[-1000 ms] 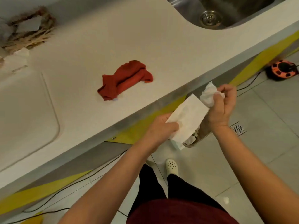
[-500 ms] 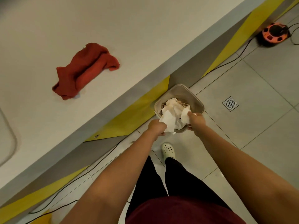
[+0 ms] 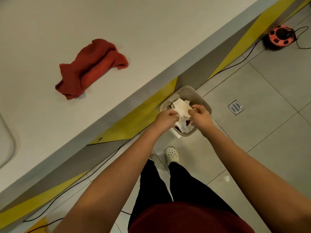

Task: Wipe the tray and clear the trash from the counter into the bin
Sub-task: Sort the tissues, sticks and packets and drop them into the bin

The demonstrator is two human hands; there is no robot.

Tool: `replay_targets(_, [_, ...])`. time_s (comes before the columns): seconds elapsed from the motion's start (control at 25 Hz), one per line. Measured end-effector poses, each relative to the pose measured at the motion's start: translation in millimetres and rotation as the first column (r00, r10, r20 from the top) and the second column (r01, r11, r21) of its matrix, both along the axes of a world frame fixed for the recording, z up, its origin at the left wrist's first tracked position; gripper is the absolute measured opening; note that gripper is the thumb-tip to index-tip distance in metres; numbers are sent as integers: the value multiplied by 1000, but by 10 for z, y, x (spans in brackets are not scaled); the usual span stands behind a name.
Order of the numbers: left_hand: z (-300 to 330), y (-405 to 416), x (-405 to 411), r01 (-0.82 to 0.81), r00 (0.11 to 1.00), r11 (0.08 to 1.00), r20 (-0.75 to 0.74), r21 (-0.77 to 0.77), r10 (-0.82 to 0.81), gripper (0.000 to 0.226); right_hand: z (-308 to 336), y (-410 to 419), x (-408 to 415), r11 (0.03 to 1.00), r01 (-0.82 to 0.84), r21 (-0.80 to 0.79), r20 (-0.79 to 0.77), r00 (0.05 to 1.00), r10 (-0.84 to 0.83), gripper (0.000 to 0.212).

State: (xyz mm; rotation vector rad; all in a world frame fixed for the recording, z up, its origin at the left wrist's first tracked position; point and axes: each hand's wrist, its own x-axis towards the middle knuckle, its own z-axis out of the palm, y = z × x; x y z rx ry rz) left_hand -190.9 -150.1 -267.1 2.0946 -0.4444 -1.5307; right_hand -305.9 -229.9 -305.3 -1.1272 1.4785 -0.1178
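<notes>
Tiled floor (image 3: 252, 148), hands over bin (image 3: 204, 102)

dim, warm, even indoor light with a yellowish cast. the pale tabletop (image 3: 117, 22) shows no glare, and the red cloth (image 3: 90, 69) throws only a faint soft shadow. wide-angle bending curves straight edges toward the frame borders. detail is slightly soft throughout.

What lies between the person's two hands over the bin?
In the head view, a flat white paper spans the gap between the left hand and right hand, above the bin.
</notes>
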Motion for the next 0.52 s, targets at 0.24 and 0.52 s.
replay_targets(0.24, [921,-23,75,-1,999,944,-45,-330,-15,28,1000,-121,150,890,248,-384,458,888,-50,20])
replay_targets(0.52, [2047,330,849,-80,996,840,-4,-536,92,20,2111,-106,1036,854,238,-462,529,847,50,16])
